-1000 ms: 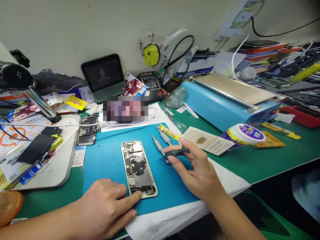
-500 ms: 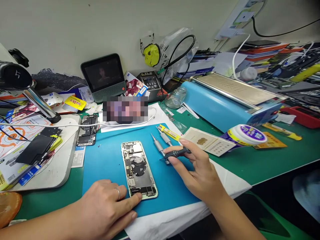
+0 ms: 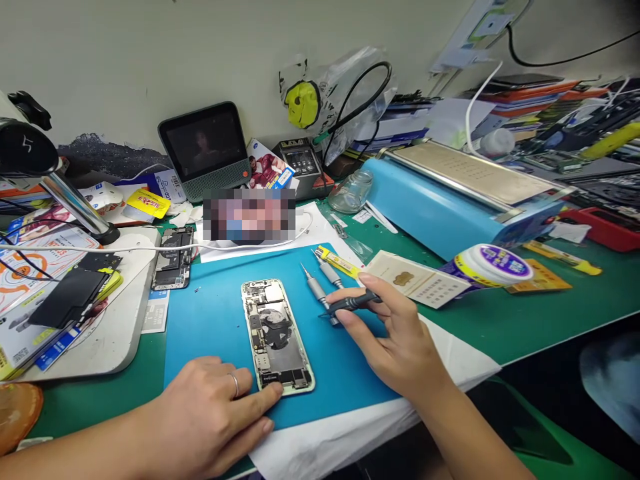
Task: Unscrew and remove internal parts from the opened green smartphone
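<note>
An opened phone point(image 3: 277, 335) with its circuit boards bare lies on a blue mat point(image 3: 210, 320). My left hand point(image 3: 210, 417) rests flat on the mat's near edge, fingers stretched out, a fingertip touching the phone's lower left corner. My right hand point(image 3: 393, 340) pinches a black tool point(image 3: 350, 303) between thumb and forefinger, just right of the phone. Two grey screwdrivers point(image 3: 316, 290) lie on the mat under that tool.
A blue machine point(image 3: 450, 200) stands at the back right, a white jar point(image 3: 493, 263) in front of it. A small screen point(image 3: 205, 150), a glass jar point(image 3: 351, 192), a second opened phone point(image 3: 173, 257) and a white pad point(image 3: 100, 333) with dark parts crowd the back and left.
Both hands stay where they were; only the view has shifted slightly.
</note>
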`<state>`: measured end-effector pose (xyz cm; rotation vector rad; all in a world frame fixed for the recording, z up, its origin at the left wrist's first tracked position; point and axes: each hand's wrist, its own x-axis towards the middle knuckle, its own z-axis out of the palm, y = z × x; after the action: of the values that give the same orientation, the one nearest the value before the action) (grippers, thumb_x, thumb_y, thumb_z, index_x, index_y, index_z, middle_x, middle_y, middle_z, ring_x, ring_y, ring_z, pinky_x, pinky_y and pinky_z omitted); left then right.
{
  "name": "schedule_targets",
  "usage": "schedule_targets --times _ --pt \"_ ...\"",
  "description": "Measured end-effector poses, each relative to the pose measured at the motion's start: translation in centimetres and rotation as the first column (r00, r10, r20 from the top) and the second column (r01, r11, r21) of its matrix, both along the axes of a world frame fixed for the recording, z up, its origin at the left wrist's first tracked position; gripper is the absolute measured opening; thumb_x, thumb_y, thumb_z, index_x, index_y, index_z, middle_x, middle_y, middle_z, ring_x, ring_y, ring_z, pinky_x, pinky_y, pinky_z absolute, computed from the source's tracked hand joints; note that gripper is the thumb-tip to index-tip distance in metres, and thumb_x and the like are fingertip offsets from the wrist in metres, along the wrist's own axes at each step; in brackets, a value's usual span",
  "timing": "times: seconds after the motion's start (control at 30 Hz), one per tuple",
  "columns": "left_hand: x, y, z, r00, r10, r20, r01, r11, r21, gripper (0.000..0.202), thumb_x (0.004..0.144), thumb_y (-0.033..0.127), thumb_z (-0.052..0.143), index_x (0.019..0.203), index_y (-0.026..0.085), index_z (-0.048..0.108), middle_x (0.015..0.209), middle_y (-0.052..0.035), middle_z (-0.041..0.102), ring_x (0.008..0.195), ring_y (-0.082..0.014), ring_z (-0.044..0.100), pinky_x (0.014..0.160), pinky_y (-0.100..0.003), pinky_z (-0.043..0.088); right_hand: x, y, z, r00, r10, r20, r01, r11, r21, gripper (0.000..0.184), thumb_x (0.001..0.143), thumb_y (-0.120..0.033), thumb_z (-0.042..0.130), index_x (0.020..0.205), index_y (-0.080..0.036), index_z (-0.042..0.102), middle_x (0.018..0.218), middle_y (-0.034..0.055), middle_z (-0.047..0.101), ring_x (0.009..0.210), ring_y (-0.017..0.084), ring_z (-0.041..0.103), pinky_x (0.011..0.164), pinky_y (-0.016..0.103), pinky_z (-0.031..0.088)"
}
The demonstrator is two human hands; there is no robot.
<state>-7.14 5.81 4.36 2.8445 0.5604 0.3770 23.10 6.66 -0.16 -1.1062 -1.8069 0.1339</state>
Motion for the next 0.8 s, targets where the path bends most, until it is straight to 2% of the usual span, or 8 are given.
schedule_targets --times 0.3,0.63,0.8 --pt "-0.21 -0.25 0.13 1.0 -0.001 0.002 0.001 1.0 -0.004 0.034 0.113 0.031 0.038 0.135 0.018 0.059 0.078 -0.0001 0.063 0.058 -0.0189 0.055 0.051 -0.037 0.035 -0.09 0.08 0.18 1.0 0.005 0.0 -0.005 1.0 0.009 0.062 0.103 -0.019 0.063 0.158 -0.034 0.037 0.113 0.0057 0.078 0.1 0.023 0.08 0.089 0.042 0.069" --pt "-0.05 -0.11 0.05 1.0 -0.002 -0.007 0.002 1.0 0.0 0.035 0.113 0.031 0.037 0.135 0.018 0.06 0.079 -0.0003 0.064 0.058 -0.0191 0.057 0.051 -0.037 0.035 0.24 0.0 -0.37 1.0 -0.015 -0.002 0.015 1.0 0.001 0.064 0.103 -0.022 0.066 0.159 -0.034 0.037 0.121 0.0087 0.076 0.1 0.024 0.08 0.082 0.039 0.07" --pt "-0.15 -0.16 0.04 1.0 -0.001 -0.007 0.001 1.0 0.001 0.034 0.112 0.031 0.038 0.135 0.018 0.06 0.078 -0.0002 0.064 0.058 -0.0189 0.057 0.051 -0.036 0.035 0.26 -0.04 -0.4 1.0 -0.019 0.0 0.019 1.0 0.012 0.064 0.103 -0.022 0.065 0.159 -0.034 0.038 0.116 0.0077 0.077 0.1 0.022 0.08 0.085 0.038 0.07"
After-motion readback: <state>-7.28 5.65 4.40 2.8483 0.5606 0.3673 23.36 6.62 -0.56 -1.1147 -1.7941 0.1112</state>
